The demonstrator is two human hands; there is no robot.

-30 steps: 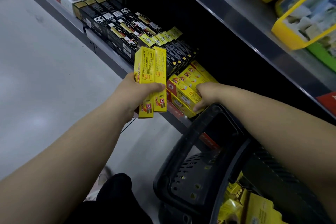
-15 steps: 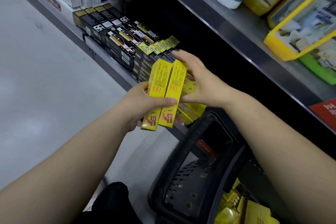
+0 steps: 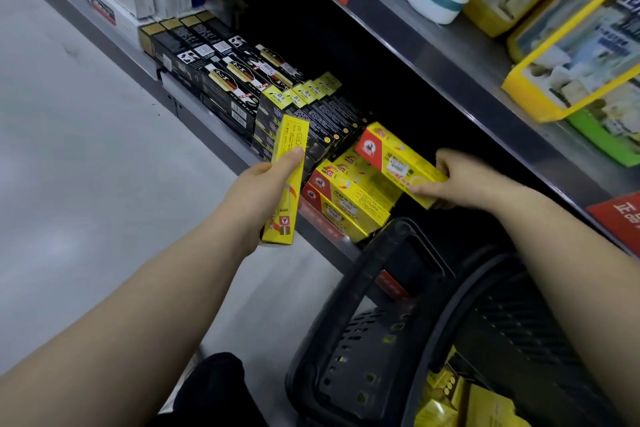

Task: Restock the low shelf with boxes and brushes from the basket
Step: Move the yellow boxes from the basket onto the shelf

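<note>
Left grip (image 3: pixel 258 194) pinching upright yellow box (image 3: pixel 292 135); right grip (image 3: pixel 464 180) pinching red-ended yellow box (image 3: pixel 391 158).

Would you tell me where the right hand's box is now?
Head view, right of centre: the right hand holds the yellow box over the yellow stack on the low shelf.

The narrow box (image 3: pixel 287 180) is yellow with dark print and a red square low down. The wide box (image 3: pixel 398 159) is yellow with a red end. Shelved cartons (image 3: pixel 325 125) are black with yellow ends. The basket (image 3: pixel 363 350) is black, patterned with holes.
</note>
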